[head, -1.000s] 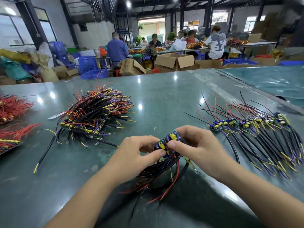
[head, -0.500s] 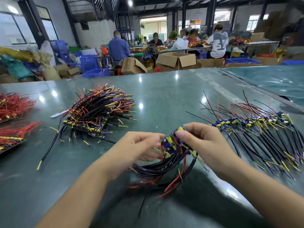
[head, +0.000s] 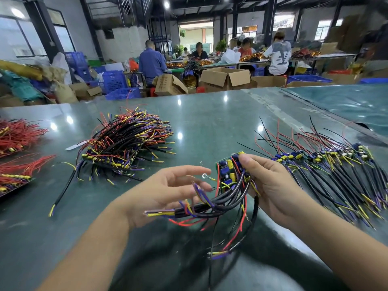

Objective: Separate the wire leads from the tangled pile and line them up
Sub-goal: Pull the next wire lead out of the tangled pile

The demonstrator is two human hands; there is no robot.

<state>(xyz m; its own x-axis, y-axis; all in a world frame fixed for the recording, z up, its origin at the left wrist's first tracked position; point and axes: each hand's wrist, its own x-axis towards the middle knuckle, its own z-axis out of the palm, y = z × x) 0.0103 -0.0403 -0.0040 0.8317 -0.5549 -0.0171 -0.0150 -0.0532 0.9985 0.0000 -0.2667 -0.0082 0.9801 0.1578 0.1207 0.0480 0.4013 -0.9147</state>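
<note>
My right hand (head: 270, 183) grips a small bunch of circuit boards (head: 227, 171) with black, red, yellow and purple wire leads (head: 218, 203) hanging from them, held above the green table (head: 210, 118). My left hand (head: 165, 190) is beside the bunch with its fingers straight, and the leads drape across its palm and fingers. A tangled pile of boards and leads (head: 123, 143) lies at the left centre. To the right, a lined-up row of boards with leads (head: 327, 162) is spread on the table.
Red wire bundles (head: 16, 137) and a second red set (head: 19, 173) lie at the table's left edge. Another green table (head: 346, 101) adjoins at the right. Cardboard boxes (head: 226, 78), blue crates and several seated workers are beyond the far edge.
My left hand has let go of the boards and its fingers have straightened under the leads. My right hand has lifted the bunch and turned it upright, keeping it alone in its grip.
</note>
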